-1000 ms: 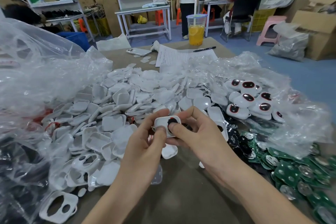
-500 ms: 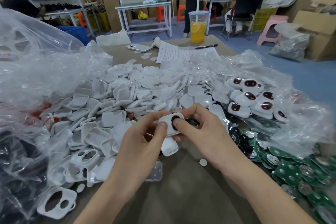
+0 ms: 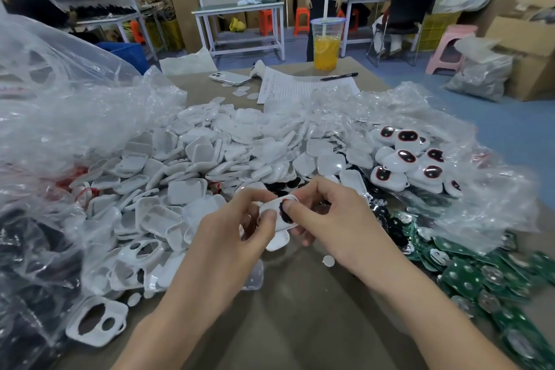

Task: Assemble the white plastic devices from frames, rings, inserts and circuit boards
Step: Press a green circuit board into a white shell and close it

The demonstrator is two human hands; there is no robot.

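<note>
1. Far left: a clear bag, crumpled open. Dark parts show through its lower folds, type not resolvable. One white frame with two openings lies flat at its mouth, on the table.
2. Centre-left: white shells heaped loose on the table, in no container.
3. Your left hand pinches the left end of the white device, thumb on top.
4. Device held off the table between both hands, at the heap's near edge. A black insert sits in its face.
5. Your right hand: thumb pressed on the insert, fingers curled behind the device.
6. Far table edge: lidded cup, orange drink, straw.
7. Right: opened plastic wrap cradles finished devices.
8. Far right: green circuit boards piled, partly under the wrap.
</note>
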